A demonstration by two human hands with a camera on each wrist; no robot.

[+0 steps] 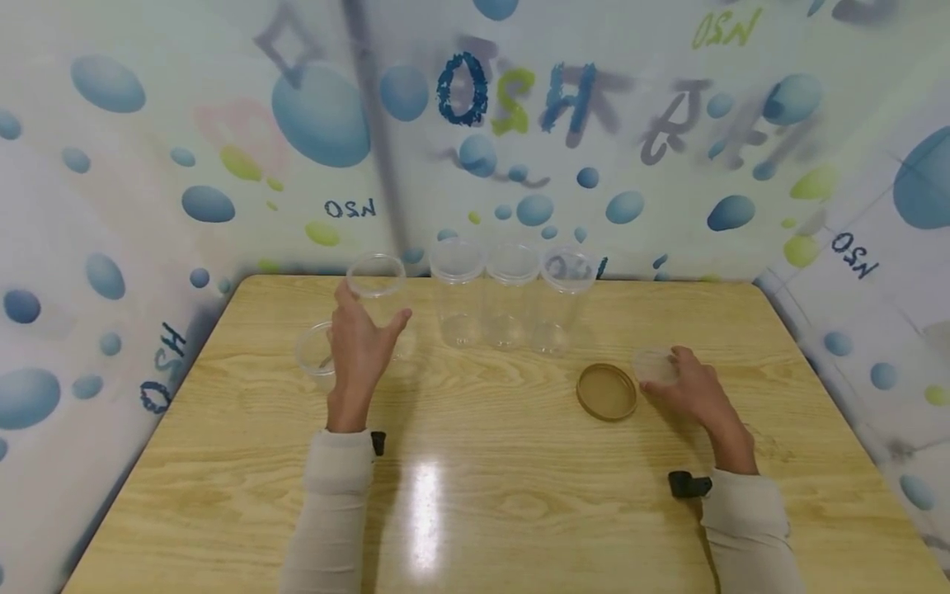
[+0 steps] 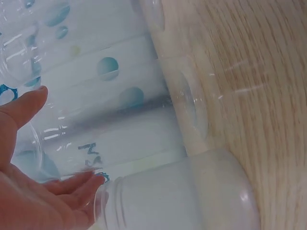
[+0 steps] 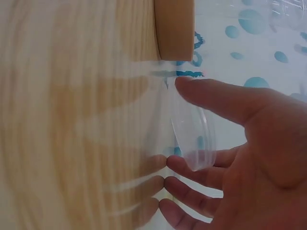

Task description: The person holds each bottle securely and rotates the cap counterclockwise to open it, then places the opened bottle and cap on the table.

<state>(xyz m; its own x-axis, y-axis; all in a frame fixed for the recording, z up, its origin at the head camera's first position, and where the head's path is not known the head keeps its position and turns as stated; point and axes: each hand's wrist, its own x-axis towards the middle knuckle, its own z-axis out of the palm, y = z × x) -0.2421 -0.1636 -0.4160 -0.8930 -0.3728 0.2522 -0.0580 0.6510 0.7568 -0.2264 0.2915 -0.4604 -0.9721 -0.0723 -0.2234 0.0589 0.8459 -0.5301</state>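
left hand (image 1: 361, 346): fingers apart, clear jar (image 1: 378, 289) one o'clock | right hand (image 1: 696, 389): fingers round clear lid (image 1: 655, 366), clamping cannot be told

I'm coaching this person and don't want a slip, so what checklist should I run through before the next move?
1. Three tall, clear, cylindrical plastic jars upright in their row: ok.
2. Left hand closed round the separate tall, clear plastic jar beside that row: not ok, thumb and fingers are spread.
3. Right hand with thumb and fingers around the shallow, clear, round plastic piece: ok.
4. Shallow, brown, round lid flat on the table, free of both hands: ok.
5. Row's jar mouths uncovered: cannot tell.
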